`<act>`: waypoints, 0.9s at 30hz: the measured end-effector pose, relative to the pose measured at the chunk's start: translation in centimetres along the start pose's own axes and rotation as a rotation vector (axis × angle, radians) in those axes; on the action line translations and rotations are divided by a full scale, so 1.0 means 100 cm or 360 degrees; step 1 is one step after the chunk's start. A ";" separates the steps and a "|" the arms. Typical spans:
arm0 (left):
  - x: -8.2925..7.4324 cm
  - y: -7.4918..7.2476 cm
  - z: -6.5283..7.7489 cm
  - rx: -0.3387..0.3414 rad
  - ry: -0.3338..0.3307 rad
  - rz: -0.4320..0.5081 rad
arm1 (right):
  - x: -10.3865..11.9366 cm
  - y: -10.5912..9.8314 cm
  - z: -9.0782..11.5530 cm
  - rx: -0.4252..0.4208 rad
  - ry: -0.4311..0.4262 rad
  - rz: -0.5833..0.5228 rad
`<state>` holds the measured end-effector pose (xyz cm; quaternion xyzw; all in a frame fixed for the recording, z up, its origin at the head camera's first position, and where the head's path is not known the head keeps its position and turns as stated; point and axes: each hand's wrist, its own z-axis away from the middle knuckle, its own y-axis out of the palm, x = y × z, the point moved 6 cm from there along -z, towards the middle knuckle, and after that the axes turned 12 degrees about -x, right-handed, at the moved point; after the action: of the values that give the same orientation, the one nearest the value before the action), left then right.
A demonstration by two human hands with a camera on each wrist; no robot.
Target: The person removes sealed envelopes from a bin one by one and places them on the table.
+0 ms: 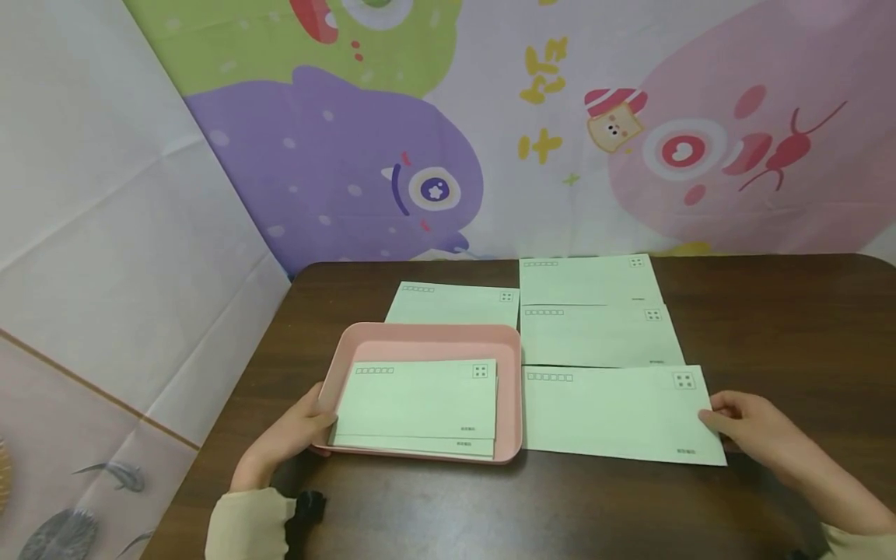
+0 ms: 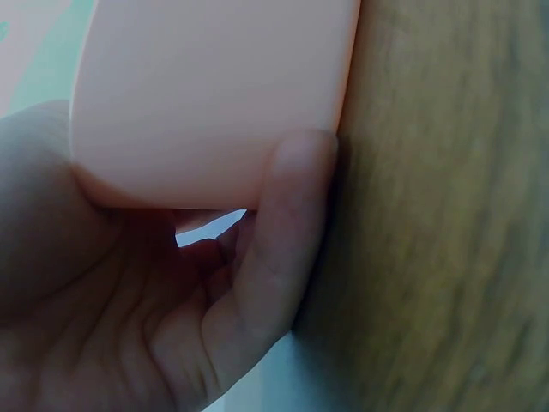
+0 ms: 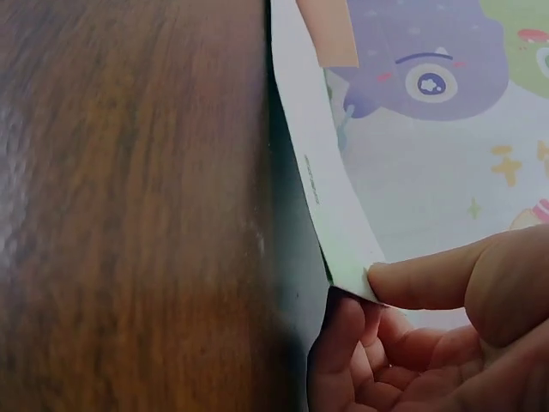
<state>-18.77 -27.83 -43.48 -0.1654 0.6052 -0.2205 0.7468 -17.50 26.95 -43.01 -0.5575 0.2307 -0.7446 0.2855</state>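
Note:
A pink tray stands at the left of the table with a few pale green envelopes stacked inside it. My left hand grips the tray's left side, thumb over the rim and fingers against the outer wall, as the left wrist view shows on the tray wall. To the right of the tray lies a single envelope. Its right edge is pinched between the thumb and fingers of my right hand; in the right wrist view that end of the envelope is raised off the table.
Behind the pinched envelope lie a middle envelope and a far envelope in a column. Another envelope is partly hidden behind the tray. The brown table meets a cartoon-printed cloth at its back edge.

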 end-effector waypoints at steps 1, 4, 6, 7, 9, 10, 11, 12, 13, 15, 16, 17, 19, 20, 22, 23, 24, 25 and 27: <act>0.000 0.000 0.000 0.0005 0.0004 0.0004 | -0.001 0.000 0.000 -0.0011 -0.0001 0.0009; -0.002 0.000 0.002 0.0013 0.0015 0.0011 | -0.002 0.000 0.000 -0.0050 -0.0006 0.0033; -0.003 0.000 0.002 0.0011 0.0017 0.0004 | -0.003 -0.001 -0.001 -0.0081 -0.0011 0.0050; -0.002 0.000 0.002 0.0006 0.0010 0.0002 | -0.004 -0.001 -0.001 -0.0099 -0.0019 0.0060; -0.002 0.000 0.002 -0.0005 -0.0005 0.0004 | -0.004 -0.002 -0.003 -0.0127 -0.0023 0.0079; -0.001 0.000 0.002 -0.0004 -0.0003 0.0002 | -0.004 -0.002 -0.004 -0.0141 -0.0027 0.0089; -0.001 0.000 0.002 -0.0004 -0.0002 0.0002 | -0.005 -0.003 -0.004 -0.0151 -0.0028 0.0095; -0.001 0.000 0.002 -0.0005 -0.0001 0.0002 | -0.005 -0.003 -0.005 -0.0160 -0.0028 0.0100; -0.001 0.001 0.002 -0.0002 0.0007 0.0005 | -0.005 -0.003 -0.006 -0.0166 -0.0025 0.0105; -0.001 0.001 0.002 0.0003 0.0015 0.0002 | -0.006 -0.003 -0.007 -0.0175 -0.0015 0.0109; -0.002 0.001 0.002 0.0008 0.0022 0.0001 | -0.006 -0.004 -0.007 -0.0176 -0.0012 0.0115; -0.002 0.001 0.002 0.0006 0.0018 0.0000 | -0.006 -0.004 -0.008 -0.0176 -0.0006 0.0114; -0.002 0.000 0.002 -0.0001 0.0007 -0.0004 | -0.006 -0.004 -0.008 -0.0183 -0.0002 0.0118; -0.002 0.000 0.002 -0.0005 0.0001 -0.0011 | -0.006 -0.005 -0.008 -0.0184 -0.0005 0.0125; -0.002 0.000 0.001 -0.0008 -0.0004 -0.0026 | -0.006 -0.006 -0.008 -0.0186 -0.0010 0.0141; -0.002 0.000 0.001 -0.0015 -0.0016 -0.0035 | -0.006 -0.006 -0.009 -0.0190 -0.0012 0.0150; -0.002 0.000 0.001 -0.0015 -0.0019 -0.0043 | -0.005 -0.006 -0.009 -0.0193 -0.0013 0.0161; -0.001 0.000 0.001 -0.0019 -0.0029 -0.0050 | -0.005 -0.007 -0.009 -0.0194 -0.0013 0.0173; 0.000 0.000 0.000 -0.0022 -0.0037 -0.0061 | -0.004 -0.007 -0.009 -0.0203 -0.0011 0.0203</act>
<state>-18.76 -27.82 -43.43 -0.1846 0.5947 -0.2286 0.7483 -18.43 27.82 -43.09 -0.5614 0.3118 -0.7066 0.2971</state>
